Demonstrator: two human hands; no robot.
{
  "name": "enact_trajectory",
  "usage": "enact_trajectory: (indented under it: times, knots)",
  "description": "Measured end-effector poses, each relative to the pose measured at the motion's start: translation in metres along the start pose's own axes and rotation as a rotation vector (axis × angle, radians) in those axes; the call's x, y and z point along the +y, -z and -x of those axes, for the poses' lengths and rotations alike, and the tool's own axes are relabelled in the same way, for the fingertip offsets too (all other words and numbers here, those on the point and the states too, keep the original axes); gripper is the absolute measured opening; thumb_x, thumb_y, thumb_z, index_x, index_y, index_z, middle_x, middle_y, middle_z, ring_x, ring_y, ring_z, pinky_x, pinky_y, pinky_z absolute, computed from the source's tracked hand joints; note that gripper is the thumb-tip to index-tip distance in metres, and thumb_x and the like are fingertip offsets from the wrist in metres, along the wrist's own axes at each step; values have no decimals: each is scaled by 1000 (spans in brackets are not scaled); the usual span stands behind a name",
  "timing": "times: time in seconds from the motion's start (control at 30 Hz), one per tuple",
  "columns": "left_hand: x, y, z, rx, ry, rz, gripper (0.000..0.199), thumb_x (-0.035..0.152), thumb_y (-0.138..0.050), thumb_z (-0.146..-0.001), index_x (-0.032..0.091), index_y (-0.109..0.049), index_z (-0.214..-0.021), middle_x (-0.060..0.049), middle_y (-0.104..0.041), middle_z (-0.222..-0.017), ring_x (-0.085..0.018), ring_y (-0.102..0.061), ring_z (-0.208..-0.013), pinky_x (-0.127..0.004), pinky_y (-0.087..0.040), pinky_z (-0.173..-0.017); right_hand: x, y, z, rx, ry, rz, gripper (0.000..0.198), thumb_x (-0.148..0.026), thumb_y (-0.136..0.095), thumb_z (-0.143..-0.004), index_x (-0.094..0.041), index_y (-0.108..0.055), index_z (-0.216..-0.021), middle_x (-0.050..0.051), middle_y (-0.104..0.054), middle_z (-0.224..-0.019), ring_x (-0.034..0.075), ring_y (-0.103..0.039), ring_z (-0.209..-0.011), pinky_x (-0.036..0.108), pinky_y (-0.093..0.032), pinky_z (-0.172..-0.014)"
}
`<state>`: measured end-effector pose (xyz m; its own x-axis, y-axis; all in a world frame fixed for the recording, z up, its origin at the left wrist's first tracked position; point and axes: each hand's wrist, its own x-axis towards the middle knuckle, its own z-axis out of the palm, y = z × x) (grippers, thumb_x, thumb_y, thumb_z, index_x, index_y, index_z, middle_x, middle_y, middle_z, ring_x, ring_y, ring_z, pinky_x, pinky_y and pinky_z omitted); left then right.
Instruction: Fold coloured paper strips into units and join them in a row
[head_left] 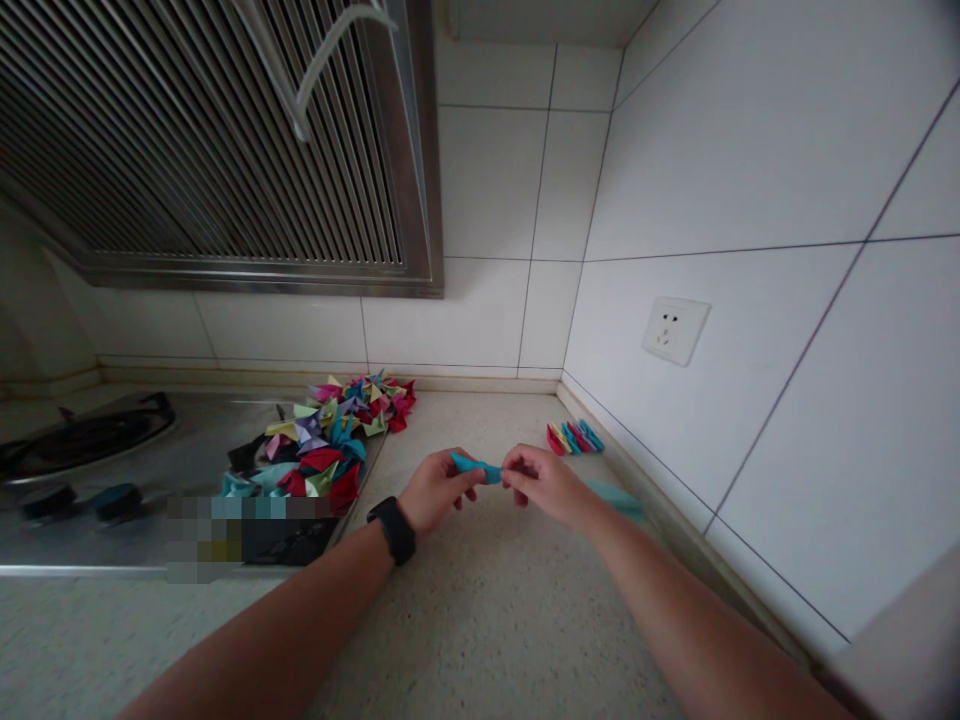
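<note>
Between my two hands, above the speckled countertop (pixel 480 600), is a narrow folded piece of blue paper (pixel 477 467). My left hand (pixel 439 492), with a black watch on its wrist, pinches the paper's left and middle part between thumb and fingers. At the right end of the strip, the thumb and fingertips of my right hand (pixel 544 480) close on its tip. Flat sheets of teal paper (pixel 615 497) lie partly hidden behind my right forearm. Beyond them a short row of folded coloured paper pieces (pixel 575 437) rests near the wall.
A heap of colourful folded paper pieces (pixel 330 440) spreads over the right side of the gas stove (pixel 195 430). Above the stove hangs a range hood (pixel 420 200), with a white hanger (pixel 301 110) on it. The tiled right wall carries a socket (pixel 676 331).
</note>
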<state>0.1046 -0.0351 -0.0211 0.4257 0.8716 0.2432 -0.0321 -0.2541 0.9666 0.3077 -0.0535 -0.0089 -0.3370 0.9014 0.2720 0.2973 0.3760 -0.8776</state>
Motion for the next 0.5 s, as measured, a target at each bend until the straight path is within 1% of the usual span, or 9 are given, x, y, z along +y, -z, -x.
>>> enact_trajectory:
  times: [0.07,0.1,0.13,0.2,0.27,0.33,0.4,0.5]
  knots:
    - [6,-4,2,49,-9,71,31,42,-67,-75,13,-59,-82,-2,-61,-70,-12,-56,-58,-19,-41,-44,-2,-6,-1,42,4,-166,27,-41,-59,-83,-19,-54,-98,0,-62,-74,11,-57,-53,23,-46,-49]
    - [8,-7,3,69,-3,87,32,43,-68,-75,13,-59,-82,-2,-60,-68,-12,-56,-59,-20,-41,-44,-3,-9,-1,45,-4,-215,33,-42,-60,-82,-20,-52,-105,-2,-61,-71,11,-56,-51,23,-45,-47]
    - [9,-9,3,81,3,96,33,43,-68,-74,13,-60,-82,-2,-59,-67,-13,-57,-60,-20,-42,-45,-3,-11,-2,47,-11,-236,35,-43,-61,-81,-19,-52,-105,-3,-59,-67,11,-55,-48,22,-44,-44]
    - [9,-11,3,88,-16,86,32,43,-68,-75,12,-62,-80,-3,-60,-70,-13,-57,-64,-21,-44,-49,-3,-14,-2,61,-10,-225,31,-46,-60,-81,-18,-55,-93,-4,-57,-62,10,-53,-45,22,-43,-42]
    - [7,-11,3,85,-67,55,29,41,-68,-76,12,-64,-79,-4,-62,-74,-13,-57,-68,-23,-46,-56,-4,-15,-2,44,-19,-191,31,-47,-61,-80,-18,-53,-84,-4,-56,-59,9,-53,-44,21,-43,-42]
    - [6,-10,2,74,-101,37,27,38,-68,-77,12,-66,-80,-4,-64,-75,-13,-57,-70,-24,-47,-62,-6,-15,0,2,-44,-178,31,-47,-62,-80,-19,-52,-87,-5,-56,-59,10,-54,-44,21,-45,-41]
    - [5,-8,3,58,-103,40,25,37,-69,-76,12,-67,-80,-5,-65,-75,-13,-58,-70,-25,-48,-65,-9,-14,2,-23,-47,-201,32,-47,-62,-80,-19,-52,-92,-4,-58,-62,11,-56,-46,23,-47,-43]
    - [8,-6,4,38,-94,63,26,34,-74,-72,11,-67,-83,-4,-66,-72,-12,-58,-65,-25,-48,-62,-12,-14,5,-15,-2,-221,29,-45,-63,-80,-18,-54,-89,-2,-61,-68,11,-60,-52,25,-51,-50]
